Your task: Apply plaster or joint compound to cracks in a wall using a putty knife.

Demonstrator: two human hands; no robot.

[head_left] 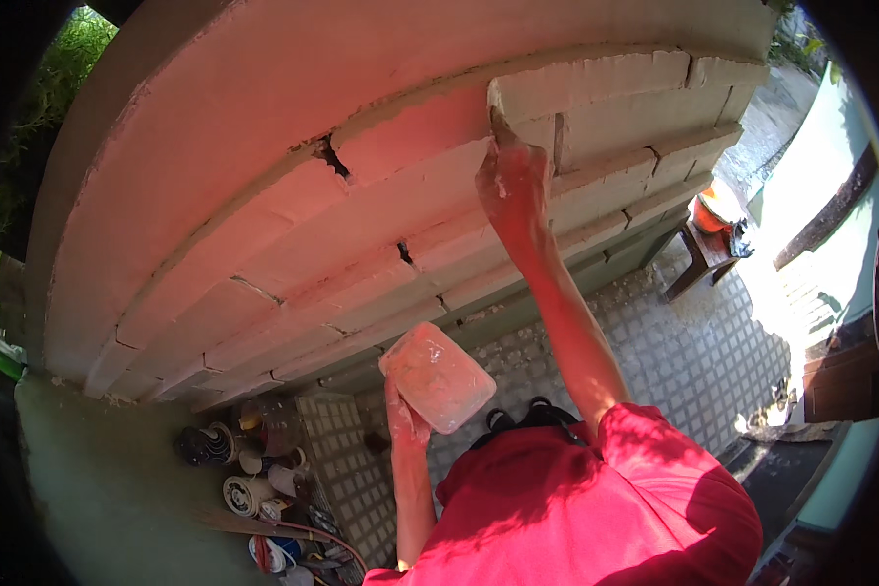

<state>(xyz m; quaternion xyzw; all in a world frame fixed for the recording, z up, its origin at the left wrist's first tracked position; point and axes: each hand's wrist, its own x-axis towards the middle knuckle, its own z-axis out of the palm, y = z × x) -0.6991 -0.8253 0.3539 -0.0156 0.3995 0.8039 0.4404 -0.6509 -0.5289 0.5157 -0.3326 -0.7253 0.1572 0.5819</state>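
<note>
My left hand (405,418) grips a pale, rounded-corner plastic tub (439,379) from below and the side, in front of my red shirt. Whitish smears mark the tub. Raised to the wall, my right hand (515,181) is closed round a small spatula (497,109), whose pale, smeared end touches a raised band near a joint. Its handle is mostly hidden in my fist. The wall (400,210) carries stepped rows of block-like bands. Dark gaps (332,156) show between some blocks, left of my right hand.
Several buckets and cans (244,495) crowd the floor at lower left, beside a wooden strip (264,525). A small wooden stool (695,256) with an orange bowl (718,207) stands at right. Patterned tiles (654,322) cover the floor. Greenery (63,73) borders the wall at upper left.
</note>
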